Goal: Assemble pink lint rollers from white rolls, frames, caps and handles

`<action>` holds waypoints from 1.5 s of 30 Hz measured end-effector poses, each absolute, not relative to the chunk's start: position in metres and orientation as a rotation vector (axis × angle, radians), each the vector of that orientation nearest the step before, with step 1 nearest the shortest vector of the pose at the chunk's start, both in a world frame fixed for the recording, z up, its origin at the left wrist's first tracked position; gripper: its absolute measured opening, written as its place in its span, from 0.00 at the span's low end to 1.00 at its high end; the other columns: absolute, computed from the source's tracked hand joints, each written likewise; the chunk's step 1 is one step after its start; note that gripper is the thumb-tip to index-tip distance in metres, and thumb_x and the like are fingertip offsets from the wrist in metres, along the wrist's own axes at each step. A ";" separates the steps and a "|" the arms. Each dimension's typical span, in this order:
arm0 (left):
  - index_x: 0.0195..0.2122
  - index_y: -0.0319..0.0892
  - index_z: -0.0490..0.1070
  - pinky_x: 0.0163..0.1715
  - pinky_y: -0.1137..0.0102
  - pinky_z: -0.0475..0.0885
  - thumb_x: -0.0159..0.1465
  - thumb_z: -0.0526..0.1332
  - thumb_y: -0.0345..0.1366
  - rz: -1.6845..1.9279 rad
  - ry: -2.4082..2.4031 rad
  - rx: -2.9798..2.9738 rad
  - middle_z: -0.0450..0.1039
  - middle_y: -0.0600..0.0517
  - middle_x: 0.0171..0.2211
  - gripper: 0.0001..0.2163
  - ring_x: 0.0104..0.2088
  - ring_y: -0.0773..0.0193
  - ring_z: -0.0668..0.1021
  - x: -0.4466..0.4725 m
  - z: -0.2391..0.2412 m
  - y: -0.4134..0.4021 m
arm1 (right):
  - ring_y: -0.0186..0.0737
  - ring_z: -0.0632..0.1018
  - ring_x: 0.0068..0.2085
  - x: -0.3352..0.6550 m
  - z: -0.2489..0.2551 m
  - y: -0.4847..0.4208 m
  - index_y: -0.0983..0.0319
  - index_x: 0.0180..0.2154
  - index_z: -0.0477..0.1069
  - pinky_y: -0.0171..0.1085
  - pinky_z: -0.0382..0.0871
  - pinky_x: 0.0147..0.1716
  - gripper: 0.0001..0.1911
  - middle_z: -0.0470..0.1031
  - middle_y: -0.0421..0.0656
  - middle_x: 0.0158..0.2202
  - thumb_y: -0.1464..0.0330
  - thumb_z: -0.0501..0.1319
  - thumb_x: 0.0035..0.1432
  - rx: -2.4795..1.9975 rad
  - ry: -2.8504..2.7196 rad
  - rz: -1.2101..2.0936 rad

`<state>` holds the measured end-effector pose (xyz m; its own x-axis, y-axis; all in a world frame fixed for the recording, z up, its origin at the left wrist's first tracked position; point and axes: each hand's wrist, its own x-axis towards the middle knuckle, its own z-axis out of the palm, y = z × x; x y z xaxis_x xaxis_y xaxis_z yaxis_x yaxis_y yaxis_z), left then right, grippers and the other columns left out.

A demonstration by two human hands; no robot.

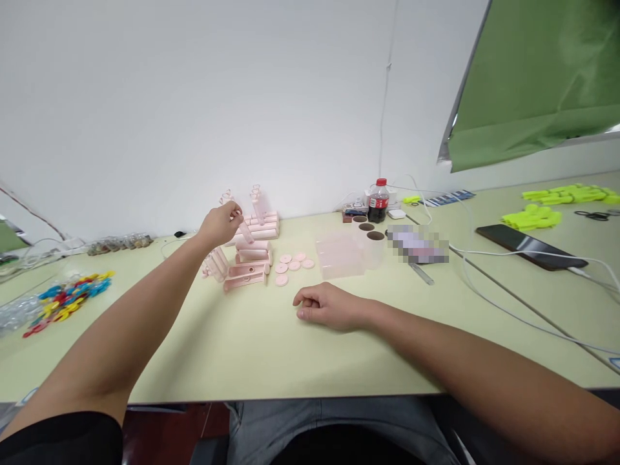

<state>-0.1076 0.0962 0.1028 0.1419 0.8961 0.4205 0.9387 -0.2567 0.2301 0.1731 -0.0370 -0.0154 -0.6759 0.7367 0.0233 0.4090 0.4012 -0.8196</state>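
My left hand [220,226] reaches over the back of the table, its fingers pinched on a translucent pink strip-like piece [246,232]. Below and behind it are pink tube-shaped parts [254,250], with more upright pink pieces [259,203] to the right. An open pink trough-shaped part [245,278] lies in front of these. On the tabletop rests my right hand [332,307], fingers loosely curled and apart from the thumb, with nothing seen in it. Several round pink discs [294,265] and translucent pink sheets or boxes [339,254] lie just beyond it.
A cola bottle [378,203] stands by the wall near a power strip. Right of it are a blurred-out item [419,244], a phone [530,246] on a white cable, and neon yellow pieces [531,217]. Colourful plastic parts [72,297] lie at the left.
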 end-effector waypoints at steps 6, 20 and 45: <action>0.41 0.45 0.69 0.37 0.65 0.71 0.62 0.57 0.37 -0.916 -1.800 -2.229 0.78 0.48 0.39 0.08 0.35 0.57 0.79 -0.102 0.109 0.088 | 0.34 0.70 0.30 0.173 -0.012 -0.039 0.62 0.46 0.73 0.33 0.61 0.29 0.17 0.71 0.39 0.31 0.59 0.60 0.59 -0.996 -2.276 1.186; 0.34 0.42 0.65 0.23 0.73 0.74 0.57 0.65 0.44 -2.447 -1.337 -2.292 0.68 0.56 0.25 0.13 0.23 0.67 0.77 -0.037 0.114 0.006 | 0.34 0.71 0.31 0.184 -0.005 -0.019 0.59 0.58 0.57 0.33 0.68 0.20 0.37 0.67 0.50 0.50 0.50 0.65 0.52 -0.881 -1.445 0.968; 0.38 0.42 0.75 0.39 0.68 0.73 0.52 0.70 0.47 -3.281 -1.363 -2.149 0.78 0.51 0.37 0.17 0.39 0.61 0.79 -0.010 0.021 0.010 | 0.46 0.73 0.39 0.241 0.047 -0.021 0.61 0.50 0.73 0.43 0.67 0.40 0.25 0.75 0.48 0.44 0.58 0.66 0.51 -1.223 -2.021 0.298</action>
